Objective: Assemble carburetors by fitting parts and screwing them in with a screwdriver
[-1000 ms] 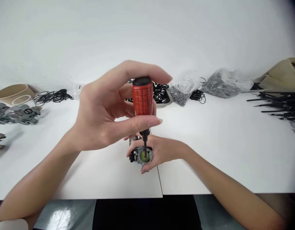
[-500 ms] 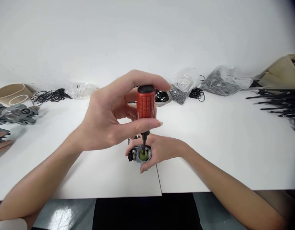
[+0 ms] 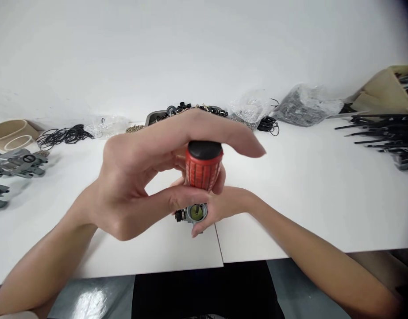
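Note:
My left hand (image 3: 137, 177) grips a screwdriver (image 3: 204, 170) by its red handle with a black cap, thumb and fingers closed around it. The handle points up toward me, and most of the shaft is hidden behind the thumb. Below, the dark shaft end shows over the yellowish disc inside the round bore of a grey metal carburetor (image 3: 191, 220); I cannot tell whether it touches. Wrapped around the carburetor, my right hand (image 3: 212, 212) holds it on the white table (image 3: 257, 235), partly behind my left hand.
More carburetors (image 3: 21, 161) stand at the left, near a cardboard ring (image 3: 13, 133). Behind my hands is a tray (image 3: 152, 117) of small black parts. Black cords (image 3: 66, 135), a bag of dark parts (image 3: 303, 108) and black cables (image 3: 383, 133) lie along the back and right.
My left hand has come closer to the camera, and the screwdriver handle now leans toward me. My right hand stays on the carburetor. Another person's hand at the left edge has gone from view.

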`<act>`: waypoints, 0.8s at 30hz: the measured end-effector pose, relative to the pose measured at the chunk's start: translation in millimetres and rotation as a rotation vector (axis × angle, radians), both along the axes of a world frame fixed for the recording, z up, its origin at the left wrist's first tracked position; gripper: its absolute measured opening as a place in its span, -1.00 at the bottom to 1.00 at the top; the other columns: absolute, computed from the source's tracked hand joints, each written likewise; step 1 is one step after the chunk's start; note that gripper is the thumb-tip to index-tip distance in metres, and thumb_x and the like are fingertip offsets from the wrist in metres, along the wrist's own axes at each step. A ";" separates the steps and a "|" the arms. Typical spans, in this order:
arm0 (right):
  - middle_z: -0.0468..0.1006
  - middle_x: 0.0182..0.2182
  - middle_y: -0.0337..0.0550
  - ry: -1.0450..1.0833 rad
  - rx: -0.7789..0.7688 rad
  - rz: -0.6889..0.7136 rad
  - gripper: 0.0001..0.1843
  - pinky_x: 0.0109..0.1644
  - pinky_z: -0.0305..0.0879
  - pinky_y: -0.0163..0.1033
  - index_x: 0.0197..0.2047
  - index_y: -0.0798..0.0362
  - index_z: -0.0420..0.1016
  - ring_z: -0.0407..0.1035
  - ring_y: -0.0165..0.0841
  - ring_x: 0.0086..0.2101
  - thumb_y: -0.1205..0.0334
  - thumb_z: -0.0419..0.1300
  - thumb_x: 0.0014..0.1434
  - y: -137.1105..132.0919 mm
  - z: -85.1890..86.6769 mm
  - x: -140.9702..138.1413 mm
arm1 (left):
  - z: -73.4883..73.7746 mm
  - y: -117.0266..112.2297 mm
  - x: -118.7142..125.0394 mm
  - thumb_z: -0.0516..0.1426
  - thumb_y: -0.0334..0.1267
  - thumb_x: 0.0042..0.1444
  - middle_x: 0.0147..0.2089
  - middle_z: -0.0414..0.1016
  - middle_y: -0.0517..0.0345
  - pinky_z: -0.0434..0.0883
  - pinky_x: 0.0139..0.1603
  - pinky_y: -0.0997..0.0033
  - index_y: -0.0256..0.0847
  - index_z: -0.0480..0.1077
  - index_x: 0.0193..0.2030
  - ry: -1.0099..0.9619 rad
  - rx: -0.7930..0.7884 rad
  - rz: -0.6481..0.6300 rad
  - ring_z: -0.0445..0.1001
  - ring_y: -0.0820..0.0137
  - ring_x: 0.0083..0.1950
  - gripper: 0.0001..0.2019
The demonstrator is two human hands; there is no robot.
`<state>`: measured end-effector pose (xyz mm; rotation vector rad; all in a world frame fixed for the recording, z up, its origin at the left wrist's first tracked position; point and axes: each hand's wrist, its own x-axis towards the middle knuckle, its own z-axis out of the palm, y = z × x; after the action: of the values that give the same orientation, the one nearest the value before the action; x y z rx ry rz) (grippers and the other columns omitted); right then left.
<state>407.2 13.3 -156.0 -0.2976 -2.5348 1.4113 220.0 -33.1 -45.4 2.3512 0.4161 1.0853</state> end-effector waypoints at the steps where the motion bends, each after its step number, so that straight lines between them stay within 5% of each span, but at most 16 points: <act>1: 0.23 0.24 -0.14 -0.007 0.008 0.003 -0.48 0.25 0.24 -0.15 0.03 -0.06 0.51 0.15 -0.17 0.23 0.10 0.47 -0.01 0.2 -0.1 0.0 | 1.1 -0.3 1.2 0.13 -0.44 0.15 0.01 0.52 0.28 0.60 -0.24 0.46 0.15 0.39 0.11 -0.003 0.026 0.020 0.59 0.43 -0.19 -0.56; 6: 0.26 0.19 -0.12 -0.021 0.026 0.005 -0.49 0.28 0.22 -0.15 0.01 -0.07 0.51 0.18 -0.18 0.19 0.09 0.47 -0.02 1.2 2.2 0.2 | -3.4 2.9 8.7 0.10 -0.02 0.20 -0.05 0.53 0.14 0.58 -0.24 0.33 0.14 0.37 0.15 -0.092 0.045 0.241 0.56 0.25 -0.03 -0.63; 11: 0.27 0.16 -0.09 -0.033 0.009 0.050 -0.48 0.23 0.25 -0.16 0.04 -0.04 0.49 0.21 -0.21 0.16 0.12 0.46 0.01 2.1 2.0 -0.7 | -3.8 1.9 11.6 0.11 0.09 0.16 -0.06 0.53 0.05 0.57 -0.23 0.26 0.13 0.36 0.18 -0.131 0.032 0.224 0.54 0.20 -0.04 -0.55; 18: 0.30 0.12 -0.12 -0.060 -0.001 0.019 -0.50 0.17 0.30 -0.17 0.03 -0.06 0.50 0.18 -0.20 0.17 0.14 0.46 0.01 1.0 4.4 -0.2 | 28.0 -10.2 16.1 0.16 0.01 0.15 -0.28 0.56 0.04 0.50 -0.48 0.41 0.11 0.41 0.15 0.028 -0.181 0.062 0.54 0.32 -0.29 -0.58; 24: 0.24 0.17 -0.10 -0.070 0.007 0.029 -0.49 0.25 0.22 -0.12 0.04 -0.06 0.49 0.15 -0.18 0.20 0.09 0.45 0.01 1.6 6.9 -0.2 | 11.0 -0.3 13.3 0.31 -0.36 0.03 -0.28 0.55 0.20 0.52 -0.46 0.48 0.08 0.52 0.01 -0.142 -0.009 0.125 0.53 0.44 -0.31 -0.61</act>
<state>407.0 14.9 -149.0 -0.3156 -2.6088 1.4268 233.3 -33.4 -34.4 2.2479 0.5197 1.2957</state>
